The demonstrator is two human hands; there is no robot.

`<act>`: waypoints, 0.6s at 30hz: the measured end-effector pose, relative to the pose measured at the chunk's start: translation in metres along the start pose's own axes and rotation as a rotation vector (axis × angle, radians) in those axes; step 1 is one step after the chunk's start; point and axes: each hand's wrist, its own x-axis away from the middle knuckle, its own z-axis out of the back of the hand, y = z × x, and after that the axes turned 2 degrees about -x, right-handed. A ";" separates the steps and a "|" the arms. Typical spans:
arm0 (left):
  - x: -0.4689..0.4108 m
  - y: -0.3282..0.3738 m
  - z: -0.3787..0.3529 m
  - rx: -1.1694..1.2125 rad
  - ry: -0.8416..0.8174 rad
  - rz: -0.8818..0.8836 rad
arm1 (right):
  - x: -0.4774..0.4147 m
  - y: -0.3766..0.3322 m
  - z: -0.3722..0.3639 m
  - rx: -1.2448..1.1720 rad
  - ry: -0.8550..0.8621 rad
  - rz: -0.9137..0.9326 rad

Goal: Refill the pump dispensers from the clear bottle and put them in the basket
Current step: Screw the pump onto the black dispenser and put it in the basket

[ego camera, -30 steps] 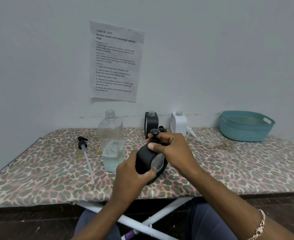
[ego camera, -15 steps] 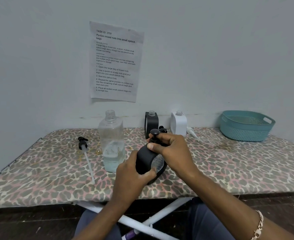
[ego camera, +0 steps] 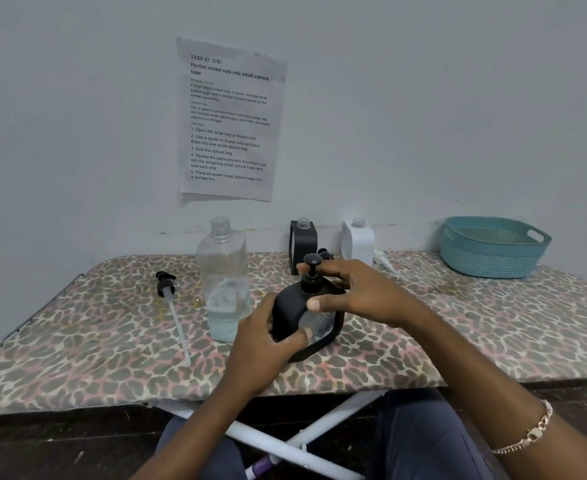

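A black pump dispenser (ego camera: 294, 306) with its black pump head (ego camera: 311, 271) fitted stands at the table's middle. My left hand (ego camera: 261, 344) grips its body from the left and front. My right hand (ego camera: 358, 292) hovers around the pump head, fingers spread and loosened off it. The clear bottle (ego camera: 224, 282), uncapped and about a third full, stands just left of the dispenser. At the back stand a second black dispenser (ego camera: 304, 240) and a white dispenser (ego camera: 357, 241), both without pumps. The teal basket (ego camera: 493, 247) sits at the back right.
A loose black pump with a long white tube (ego camera: 172, 306) lies on the leopard-print table (ego camera: 77, 341) left of the bottle. A white pump (ego camera: 385, 263) lies beside the white dispenser. A paper sheet (ego camera: 229, 119) hangs on the wall behind.
My right hand has opened and come off the pump head, which it was gripping before. The left hand keeps its hold on the dispenser body.
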 end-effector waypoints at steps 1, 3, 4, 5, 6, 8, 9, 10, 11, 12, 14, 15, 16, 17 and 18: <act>0.000 0.000 0.001 0.027 -0.017 0.010 | 0.000 -0.001 0.003 0.023 -0.022 -0.006; -0.001 0.001 0.001 0.073 -0.048 0.021 | 0.002 -0.004 0.010 0.064 -0.058 -0.012; -0.001 0.001 0.002 0.092 -0.063 0.023 | 0.003 -0.005 0.013 0.082 -0.076 -0.019; -0.001 0.002 0.002 0.108 -0.073 0.025 | 0.003 -0.006 0.015 0.102 -0.090 -0.029; -0.002 0.002 0.003 0.116 -0.080 0.024 | 0.004 -0.006 0.016 0.122 -0.098 -0.040; -0.003 0.002 0.004 0.116 -0.092 0.020 | 0.004 -0.007 0.018 0.140 -0.095 -0.053; -0.003 0.003 0.004 0.115 -0.099 0.022 | 0.004 -0.008 0.020 0.146 -0.090 -0.053; -0.003 0.004 0.005 0.119 -0.102 0.024 | 0.005 -0.008 0.021 0.160 -0.089 -0.049; -0.003 0.005 0.005 0.123 -0.105 0.025 | 0.005 -0.008 0.023 0.184 -0.088 -0.049; -0.003 0.006 0.005 0.127 -0.110 0.027 | 0.006 -0.008 0.026 0.203 -0.087 -0.052; -0.007 0.009 0.004 0.133 -0.125 0.023 | 0.010 -0.009 0.032 0.228 -0.078 -0.071; -0.009 0.011 0.004 0.136 -0.130 0.018 | 0.012 -0.008 0.035 0.242 -0.077 -0.081; -0.011 0.012 0.003 0.140 -0.136 0.012 | 0.014 -0.008 0.038 0.253 -0.080 -0.081; -0.014 0.014 0.001 0.151 -0.143 0.009 | 0.017 -0.008 0.043 0.263 -0.085 -0.077; -0.018 0.016 -0.002 0.165 -0.149 0.009 | 0.018 -0.007 0.049 0.267 -0.091 -0.072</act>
